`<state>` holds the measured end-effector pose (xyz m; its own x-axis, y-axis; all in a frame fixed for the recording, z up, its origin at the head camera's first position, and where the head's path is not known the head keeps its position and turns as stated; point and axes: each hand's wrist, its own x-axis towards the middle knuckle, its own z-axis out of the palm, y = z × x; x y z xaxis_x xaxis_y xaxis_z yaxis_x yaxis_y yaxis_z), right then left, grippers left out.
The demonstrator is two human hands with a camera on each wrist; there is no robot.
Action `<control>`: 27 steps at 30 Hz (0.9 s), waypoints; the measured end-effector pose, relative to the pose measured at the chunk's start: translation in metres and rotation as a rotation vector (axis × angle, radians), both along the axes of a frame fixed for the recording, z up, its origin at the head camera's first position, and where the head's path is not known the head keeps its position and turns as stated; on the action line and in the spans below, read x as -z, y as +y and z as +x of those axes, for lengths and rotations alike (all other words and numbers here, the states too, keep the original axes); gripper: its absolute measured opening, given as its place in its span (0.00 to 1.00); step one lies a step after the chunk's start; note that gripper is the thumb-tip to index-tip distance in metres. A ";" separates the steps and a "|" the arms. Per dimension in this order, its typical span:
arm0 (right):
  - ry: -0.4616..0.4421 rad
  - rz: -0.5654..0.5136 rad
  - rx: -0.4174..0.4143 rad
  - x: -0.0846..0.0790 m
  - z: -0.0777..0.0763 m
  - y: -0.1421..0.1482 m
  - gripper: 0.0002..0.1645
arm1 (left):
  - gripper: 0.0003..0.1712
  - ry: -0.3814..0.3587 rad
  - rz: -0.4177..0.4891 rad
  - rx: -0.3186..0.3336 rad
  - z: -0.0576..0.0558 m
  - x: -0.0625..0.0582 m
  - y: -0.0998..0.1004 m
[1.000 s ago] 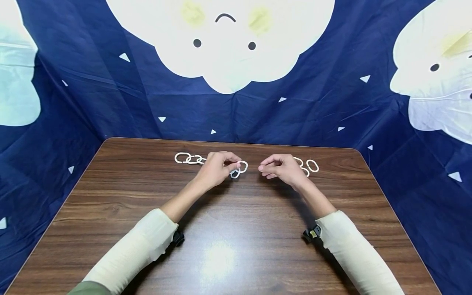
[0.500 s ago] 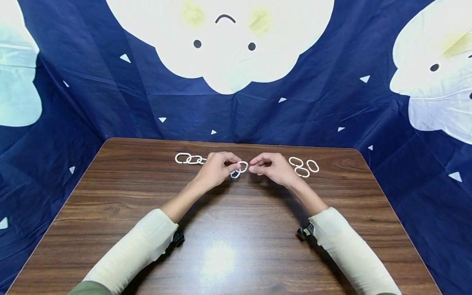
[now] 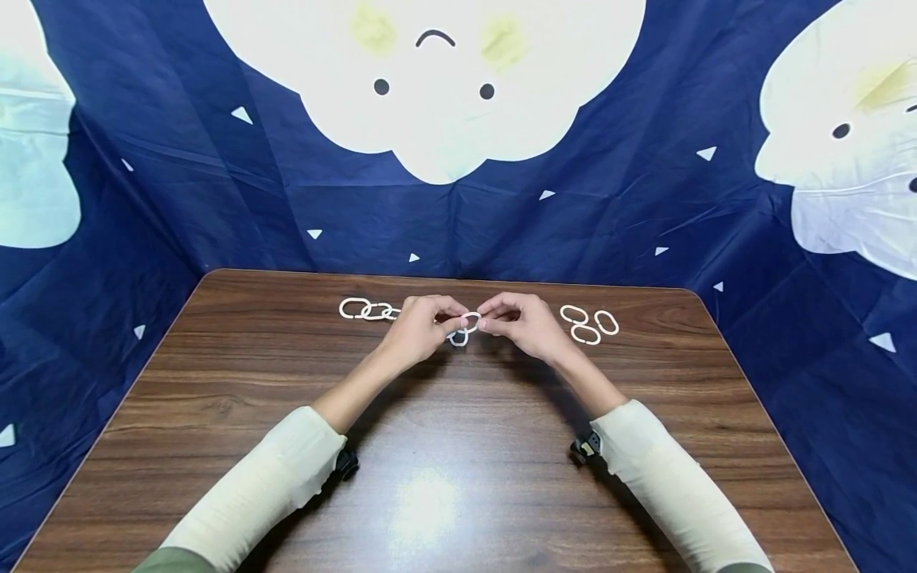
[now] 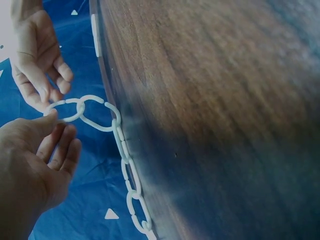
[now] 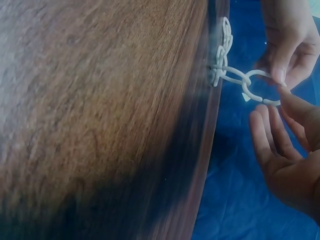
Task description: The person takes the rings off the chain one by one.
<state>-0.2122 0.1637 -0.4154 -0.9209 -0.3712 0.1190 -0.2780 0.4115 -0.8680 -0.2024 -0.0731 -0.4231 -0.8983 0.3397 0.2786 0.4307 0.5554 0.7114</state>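
Observation:
My left hand (image 3: 421,333) pinches the end link of a white plastic chain, thumb against fingers. My right hand (image 3: 524,325) faces it from the other side and pinches the same end link (image 4: 70,101) at its far edge. In the right wrist view a small gap shows in that link's side. The link stands raised, hooked to a second link (image 4: 95,127) that slopes down to the rest of the chain (image 4: 124,150). In the head view the chain's far end (image 3: 354,317) lies flat left of my left hand, which hides its middle.
Three loose white links, one of them a link (image 3: 587,343) nearest me, lie to the right of my right hand. The brown wooden table (image 3: 458,477) ends just beyond the hands, against a blue cloth backdrop (image 3: 458,215) printed with clouds.
My right hand has moved left, from beside the loose links to the raised end link, and now pinches it. My left hand has stayed in place, holding that link.

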 end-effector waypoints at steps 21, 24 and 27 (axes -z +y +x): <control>0.068 0.068 0.015 -0.009 -0.004 -0.009 0.07 | 0.09 0.008 0.051 -0.005 -0.002 -0.004 0.000; 0.067 0.058 0.010 -0.013 -0.004 -0.010 0.08 | 0.09 0.018 0.062 -0.009 -0.003 -0.007 0.000; 0.071 0.050 0.005 -0.018 -0.005 -0.010 0.08 | 0.08 0.032 0.078 -0.016 -0.005 -0.010 0.000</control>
<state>-0.2172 0.1536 -0.3974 -0.9128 -0.3737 0.1650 -0.3356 0.4558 -0.8244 -0.2076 -0.0733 -0.4126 -0.8936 0.3018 0.3322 0.4455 0.5059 0.7387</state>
